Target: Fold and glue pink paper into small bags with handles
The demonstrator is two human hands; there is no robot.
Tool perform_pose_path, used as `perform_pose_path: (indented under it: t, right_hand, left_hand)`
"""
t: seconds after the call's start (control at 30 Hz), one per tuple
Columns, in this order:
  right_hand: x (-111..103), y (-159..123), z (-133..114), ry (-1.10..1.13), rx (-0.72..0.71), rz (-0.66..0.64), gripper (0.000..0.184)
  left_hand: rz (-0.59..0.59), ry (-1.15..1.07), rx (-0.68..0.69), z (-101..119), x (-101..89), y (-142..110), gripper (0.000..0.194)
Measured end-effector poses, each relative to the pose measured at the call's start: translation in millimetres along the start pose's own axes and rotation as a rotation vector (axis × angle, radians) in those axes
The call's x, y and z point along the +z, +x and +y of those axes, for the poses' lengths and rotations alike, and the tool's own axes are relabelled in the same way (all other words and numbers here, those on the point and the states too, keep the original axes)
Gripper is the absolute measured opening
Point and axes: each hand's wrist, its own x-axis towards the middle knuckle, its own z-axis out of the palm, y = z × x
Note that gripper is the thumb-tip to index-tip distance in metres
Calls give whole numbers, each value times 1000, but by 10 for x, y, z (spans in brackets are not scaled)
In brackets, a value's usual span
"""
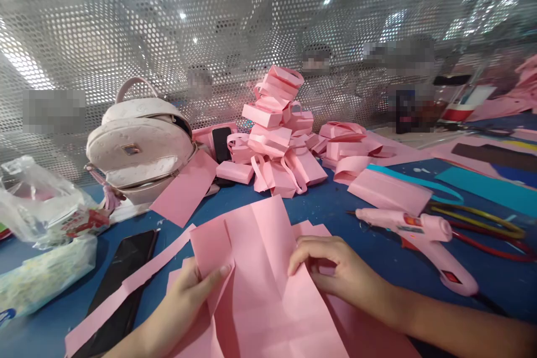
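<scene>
A creased sheet of pink paper (268, 268) stands between my two hands at the front of the table. My left hand (195, 288) grips its left folded flap, thumb on the near face. On the other side, my right hand (331, 260) pinches the right edge, with some fingertips hidden behind the paper. More pink sheets (356, 324) lie underneath. A narrow pink paper strip (138, 277) crosses a black phone (121, 268) left of my left hand. To the right of my right hand rests a pink glue gun (419, 235), its nozzle pointing left.
Folded pink paper bags (272, 140) are piled at the back. A white backpack (138, 145), a clear plastic bag (37, 201) and a tissue pack (50, 268) stand left. At right lie yellow-and-red handled tools (482, 221) and blue paper (490, 187). Perforated metal panelling (235, 28) closes the back.
</scene>
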Motion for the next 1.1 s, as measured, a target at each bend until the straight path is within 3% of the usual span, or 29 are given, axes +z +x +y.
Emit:
perform_pose_path:
  t: [0.27,0.6,0.73,0.97,1.1]
  right_hand:
    - [43,34,-6,203,159,-46,44]
    - [23,48,-153,67,111,-153,39]
    - [17,47,-163,102,136,-178,28]
    - [91,31,-125,190,214,-65,3]
    - [114,31,-127,152,181,-68,14]
  left_hand:
    - [-144,195,45,29,-32,4,39]
    - [-198,150,24,39,29,-24,35]
    - [-181,157,37,29,21,-35,31]
    - [-155,269,93,53,68,-43,36]
    - [-148,218,86,66,101,-69,37]
